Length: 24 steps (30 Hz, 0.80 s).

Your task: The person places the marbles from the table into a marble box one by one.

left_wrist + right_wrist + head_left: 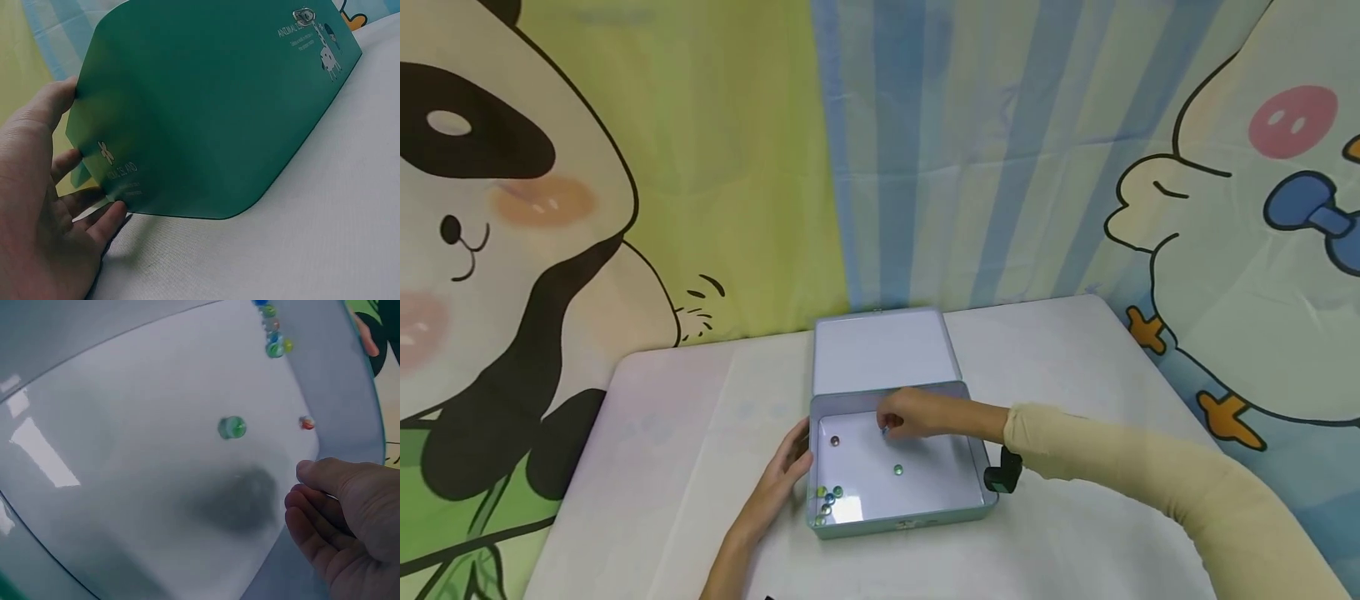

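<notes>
An open green tin box (917, 520) with a white inside stands on the table, its front printed with a giraffe. My left hand (780, 473) rests against the left side of the box from outside, thumb and fingers spread along its edge in the left wrist view. Over the box floor, my right hand (912, 412) pinches a small blue marble (884, 431) at its fingertips; in the right wrist view the fingers hide it. A green marble (232, 427) and a reddish marble (307, 423) lie apart on the floor. Several marbles (830, 498) cluster in the near left corner.
The lid (880, 354) is folded back behind the box, flat toward the curtain. A white cloth covers the table (1060, 358). Behind hangs a curtain (760, 167) with cartoon animals. A black wrist camera (1003, 473) sits over the box's right edge.
</notes>
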{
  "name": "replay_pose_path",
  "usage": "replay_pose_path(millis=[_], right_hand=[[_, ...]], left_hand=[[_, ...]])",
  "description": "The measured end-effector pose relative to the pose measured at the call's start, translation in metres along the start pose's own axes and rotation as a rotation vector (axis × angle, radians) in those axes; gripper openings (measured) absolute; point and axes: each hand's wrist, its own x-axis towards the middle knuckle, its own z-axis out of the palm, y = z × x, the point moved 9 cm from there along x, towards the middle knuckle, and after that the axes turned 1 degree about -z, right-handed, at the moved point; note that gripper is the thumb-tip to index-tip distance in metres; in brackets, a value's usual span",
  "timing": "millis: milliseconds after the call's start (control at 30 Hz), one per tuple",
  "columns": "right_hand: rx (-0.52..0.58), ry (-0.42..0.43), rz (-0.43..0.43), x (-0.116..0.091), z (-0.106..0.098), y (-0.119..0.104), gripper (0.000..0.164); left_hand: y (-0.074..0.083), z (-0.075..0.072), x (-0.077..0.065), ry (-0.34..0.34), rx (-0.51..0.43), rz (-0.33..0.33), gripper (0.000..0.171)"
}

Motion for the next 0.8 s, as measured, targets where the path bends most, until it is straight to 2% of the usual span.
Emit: replay_pose_path(millis=[267,567,800], right_hand=[[-0.016,-0.021,0.063,0.012,0.015,0.017,0.007],[-0.076,-0.021,0.052,0.02,0.022,0.016,0.007],[-0.1,-0.023,0.076,0.017,0.019,0.017,0.009]], left_hand=[[-0.001,0.004,0.003,-0.02,0.006,-0.001,0.055],[-0.001,0.002,0.002,-0.021,-0.001,0.002,0.056],[0.0,0.001,0.002,-0.018,-0.003,0.008,0.056]])
